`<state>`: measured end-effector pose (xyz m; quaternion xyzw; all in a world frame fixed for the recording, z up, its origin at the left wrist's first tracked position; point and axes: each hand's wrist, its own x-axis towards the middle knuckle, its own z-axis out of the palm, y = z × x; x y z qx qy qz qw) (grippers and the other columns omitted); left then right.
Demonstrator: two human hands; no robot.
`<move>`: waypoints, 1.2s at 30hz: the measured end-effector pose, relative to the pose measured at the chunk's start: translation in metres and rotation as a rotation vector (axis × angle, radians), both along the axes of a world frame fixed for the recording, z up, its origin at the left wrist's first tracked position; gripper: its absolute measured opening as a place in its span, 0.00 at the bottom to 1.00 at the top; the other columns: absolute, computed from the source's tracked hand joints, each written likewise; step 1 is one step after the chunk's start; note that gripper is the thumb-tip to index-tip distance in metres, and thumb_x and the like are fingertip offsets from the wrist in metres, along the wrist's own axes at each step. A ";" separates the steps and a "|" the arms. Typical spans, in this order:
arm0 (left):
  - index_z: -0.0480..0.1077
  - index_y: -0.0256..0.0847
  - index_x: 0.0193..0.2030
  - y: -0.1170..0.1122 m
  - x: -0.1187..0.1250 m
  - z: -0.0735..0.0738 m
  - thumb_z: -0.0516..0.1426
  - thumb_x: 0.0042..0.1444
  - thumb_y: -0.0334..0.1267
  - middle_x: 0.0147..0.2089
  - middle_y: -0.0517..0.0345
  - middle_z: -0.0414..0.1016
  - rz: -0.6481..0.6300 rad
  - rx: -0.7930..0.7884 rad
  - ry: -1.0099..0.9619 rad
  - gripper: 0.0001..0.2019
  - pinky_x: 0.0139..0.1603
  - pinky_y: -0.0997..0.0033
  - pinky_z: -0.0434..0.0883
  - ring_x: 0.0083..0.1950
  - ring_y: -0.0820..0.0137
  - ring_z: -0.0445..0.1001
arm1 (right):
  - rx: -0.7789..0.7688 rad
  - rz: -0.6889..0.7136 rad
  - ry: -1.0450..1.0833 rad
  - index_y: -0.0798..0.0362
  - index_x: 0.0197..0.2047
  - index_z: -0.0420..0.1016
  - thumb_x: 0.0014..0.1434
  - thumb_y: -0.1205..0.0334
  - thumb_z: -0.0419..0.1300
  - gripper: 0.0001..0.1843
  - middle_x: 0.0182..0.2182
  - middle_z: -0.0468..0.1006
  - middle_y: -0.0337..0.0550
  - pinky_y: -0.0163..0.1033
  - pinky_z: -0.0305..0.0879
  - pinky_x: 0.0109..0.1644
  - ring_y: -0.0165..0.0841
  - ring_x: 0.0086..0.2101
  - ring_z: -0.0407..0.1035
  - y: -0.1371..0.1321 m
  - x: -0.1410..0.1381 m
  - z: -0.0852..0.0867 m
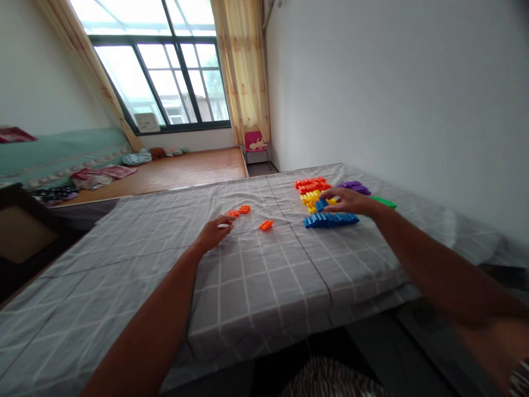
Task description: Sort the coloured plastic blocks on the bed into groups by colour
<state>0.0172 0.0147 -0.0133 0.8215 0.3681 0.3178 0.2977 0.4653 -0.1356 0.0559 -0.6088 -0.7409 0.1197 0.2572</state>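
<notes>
My right hand (346, 200) reaches over rows of small coloured blocks on the grey checked bed sheet (256, 275), its fingers closed on a blue block (320, 205). Under it lies a blue row (330, 220), with a yellow row (311, 197), a red-orange row (312, 184) and a purple pile (356, 187) behind. A green piece (384, 202) lies just right of the wrist. My left hand (215, 231) rests on the sheet with fingers loosely stretched, holding nothing, close to loose orange blocks (243, 209) and one single orange block (266, 224).
The white wall runs along the bed's right side. Beyond the bed are a wooden floor, a small pink chair (255, 144), a large window with yellow curtains, and a second bed with green cover (58, 151) at the left. A dark cabinet (20, 237) stands beside the left edge.
</notes>
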 end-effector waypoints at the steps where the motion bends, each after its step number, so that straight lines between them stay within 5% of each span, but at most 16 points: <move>1: 0.76 0.40 0.46 0.002 -0.001 -0.001 0.59 0.50 0.57 0.50 0.50 0.77 0.012 0.001 0.003 0.25 0.49 0.59 0.76 0.50 0.60 0.76 | -0.043 -0.041 0.001 0.50 0.49 0.78 0.48 0.41 0.66 0.30 0.48 0.78 0.47 0.47 0.68 0.52 0.45 0.49 0.71 -0.009 0.022 0.002; 5: 0.77 0.41 0.44 0.005 -0.001 -0.003 0.59 0.48 0.58 0.49 0.51 0.78 0.041 -0.016 0.039 0.25 0.51 0.59 0.75 0.52 0.58 0.75 | -0.167 -0.101 0.036 0.49 0.51 0.78 0.45 0.34 0.64 0.37 0.47 0.79 0.46 0.47 0.67 0.55 0.46 0.50 0.71 -0.036 0.068 -0.003; 11: 0.78 0.42 0.43 0.001 0.005 -0.001 0.59 0.46 0.60 0.51 0.52 0.79 0.066 -0.027 0.079 0.26 0.54 0.59 0.73 0.53 0.58 0.75 | -0.189 -0.061 0.046 0.49 0.53 0.78 0.46 0.33 0.63 0.38 0.50 0.78 0.47 0.49 0.62 0.60 0.47 0.53 0.69 -0.036 0.066 -0.016; 20: 0.79 0.42 0.43 0.026 0.003 0.041 0.59 0.49 0.54 0.48 0.52 0.80 0.045 0.090 0.238 0.21 0.52 0.62 0.73 0.50 0.59 0.77 | -0.081 -0.128 0.000 0.50 0.54 0.77 0.51 0.34 0.59 0.36 0.51 0.77 0.47 0.47 0.67 0.56 0.45 0.50 0.71 -0.031 0.072 -0.013; 24: 0.78 0.41 0.47 0.044 0.016 0.043 0.58 0.52 0.46 0.47 0.52 0.81 0.225 0.145 0.228 0.19 0.54 0.60 0.71 0.49 0.59 0.77 | 0.020 -0.059 0.026 0.51 0.52 0.78 0.57 0.40 0.56 0.28 0.49 0.79 0.47 0.43 0.71 0.48 0.40 0.45 0.74 -0.015 0.022 -0.008; 26: 0.78 0.40 0.48 0.044 0.033 0.036 0.57 0.53 0.44 0.48 0.51 0.80 0.213 0.144 0.184 0.18 0.54 0.61 0.71 0.50 0.61 0.77 | 0.046 0.044 0.003 0.51 0.50 0.79 0.58 0.46 0.58 0.23 0.45 0.80 0.47 0.41 0.72 0.46 0.38 0.42 0.75 -0.006 -0.018 -0.006; 32: 0.79 0.41 0.45 0.007 0.090 0.012 0.63 0.48 0.48 0.43 0.53 0.80 -0.318 0.076 0.228 0.19 0.43 0.69 0.72 0.42 0.66 0.75 | 0.074 0.247 -0.092 0.49 0.50 0.79 0.58 0.57 0.61 0.16 0.40 0.82 0.44 0.37 0.71 0.43 0.34 0.37 0.76 0.020 -0.103 -0.008; 36: 0.79 0.39 0.43 -0.006 0.095 0.005 0.63 0.49 0.45 0.39 0.53 0.78 -0.363 0.087 0.167 0.16 0.39 0.72 0.70 0.38 0.69 0.73 | 0.057 0.215 -0.107 0.50 0.53 0.77 0.58 0.66 0.60 0.19 0.41 0.81 0.44 0.38 0.71 0.43 0.33 0.35 0.76 0.042 -0.112 -0.019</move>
